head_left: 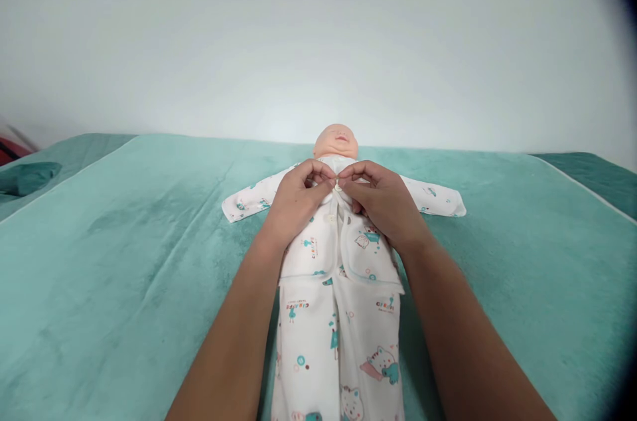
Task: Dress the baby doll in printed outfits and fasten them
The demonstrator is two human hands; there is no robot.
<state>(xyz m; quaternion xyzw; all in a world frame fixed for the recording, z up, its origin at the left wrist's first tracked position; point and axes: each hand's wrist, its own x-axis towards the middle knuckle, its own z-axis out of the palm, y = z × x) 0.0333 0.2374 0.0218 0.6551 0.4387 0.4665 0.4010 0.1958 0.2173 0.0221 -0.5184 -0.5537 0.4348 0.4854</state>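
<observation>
A baby doll (336, 141) lies on its back, head at the far end, dressed in a white printed jacket (308, 248) and matching trousers (308, 361). At the chest, my left hand (303, 194) pinches one front edge of the jacket. Opposite it, my right hand (375, 198) pinches the other edge beside a small pale button (338, 187). The fingertips of both hands nearly meet there and partly hide the cloth. Lower down, another button (332, 218) shows on the left front panel, and the jacket's lower edges hang apart.
The doll rests on a green plush cover (149, 242) that spreads to both sides. Behind it rises a white wall (318, 56). A dark green fabric item (30, 178) and something red (10, 150) are at the far left.
</observation>
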